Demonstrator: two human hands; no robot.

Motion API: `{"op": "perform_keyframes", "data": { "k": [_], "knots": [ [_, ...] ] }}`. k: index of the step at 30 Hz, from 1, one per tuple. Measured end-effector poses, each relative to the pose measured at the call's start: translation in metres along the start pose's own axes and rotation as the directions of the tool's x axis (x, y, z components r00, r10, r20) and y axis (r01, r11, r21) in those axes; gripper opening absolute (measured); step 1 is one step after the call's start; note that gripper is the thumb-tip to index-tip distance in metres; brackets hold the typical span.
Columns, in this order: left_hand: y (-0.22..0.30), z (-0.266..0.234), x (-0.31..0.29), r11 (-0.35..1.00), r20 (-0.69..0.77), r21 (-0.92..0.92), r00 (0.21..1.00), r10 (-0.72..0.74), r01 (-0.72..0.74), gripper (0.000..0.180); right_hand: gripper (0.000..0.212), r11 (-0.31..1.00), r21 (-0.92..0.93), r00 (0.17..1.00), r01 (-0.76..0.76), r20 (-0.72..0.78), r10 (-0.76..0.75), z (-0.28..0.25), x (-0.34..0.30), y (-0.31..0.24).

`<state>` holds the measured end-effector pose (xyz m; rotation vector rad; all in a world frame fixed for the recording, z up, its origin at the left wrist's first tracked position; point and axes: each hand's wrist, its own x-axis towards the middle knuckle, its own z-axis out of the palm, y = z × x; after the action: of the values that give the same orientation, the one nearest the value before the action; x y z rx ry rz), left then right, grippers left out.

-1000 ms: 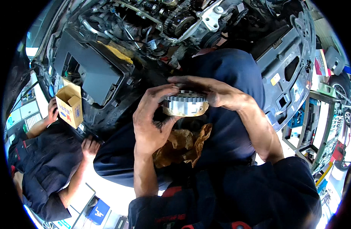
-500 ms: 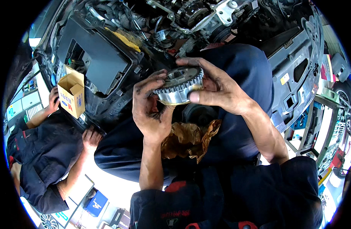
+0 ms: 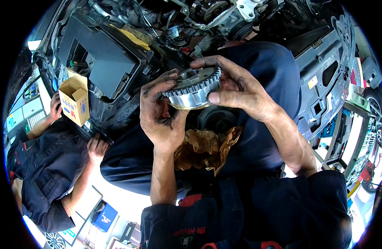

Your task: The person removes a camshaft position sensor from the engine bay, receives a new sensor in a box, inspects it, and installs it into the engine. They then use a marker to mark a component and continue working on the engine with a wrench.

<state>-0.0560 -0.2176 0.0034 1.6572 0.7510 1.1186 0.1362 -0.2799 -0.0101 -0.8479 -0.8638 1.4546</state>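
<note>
A round toothed metal gear, like a camshaft sprocket (image 3: 192, 92), is held up between my hands above my lap. My left hand (image 3: 161, 110) grips its left edge, fingers behind the rim and thumb underneath. On the other side, my right hand (image 3: 241, 89) has its thumb pressed on the silver side wall and its fingers over the dark toothed top. Below the sprocket, crumpled brown oiled paper (image 3: 205, 149) lies in my lap. Behind the paper a dark round part (image 3: 219, 119) shows, partly hidden by my hands and the sprocket.
An opened car engine (image 3: 211, 12) lies ahead, with a black plastic housing (image 3: 112, 62) to its left. An open cardboard box (image 3: 74, 99) stands at the left, by a co-worker's hand (image 3: 56, 107). A grey body panel (image 3: 324, 79) is on the right. A blue box (image 3: 104, 217) sits lower left.
The sprocket stays in both hands and is tilted slightly, its left side shifting a little leftward. My left hand moves slightly left with it. The whole view shifts a little.
</note>
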Motion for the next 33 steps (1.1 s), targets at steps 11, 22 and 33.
{"op": "perform_keyframes", "data": {
  "k": [11,22,33],
  "knots": [
    [0.003,0.001,0.003,0.995,0.030,0.076,0.997,0.068,-0.071,0.045,0.065,1.000,-0.022,1.000,0.015,0.002,-0.015,-0.001,-0.002,-0.007],
    [0.005,0.001,0.003,0.997,0.033,0.069,0.999,0.043,-0.045,0.043,0.070,1.000,0.021,1.000,0.011,-0.012,-0.011,0.001,-0.001,-0.004],
    [0.005,0.006,0.001,0.997,-0.005,0.071,1.000,-0.026,0.026,0.041,0.059,0.992,0.096,0.996,-0.083,-0.012,0.084,0.002,0.000,-0.012]
  ]
}}
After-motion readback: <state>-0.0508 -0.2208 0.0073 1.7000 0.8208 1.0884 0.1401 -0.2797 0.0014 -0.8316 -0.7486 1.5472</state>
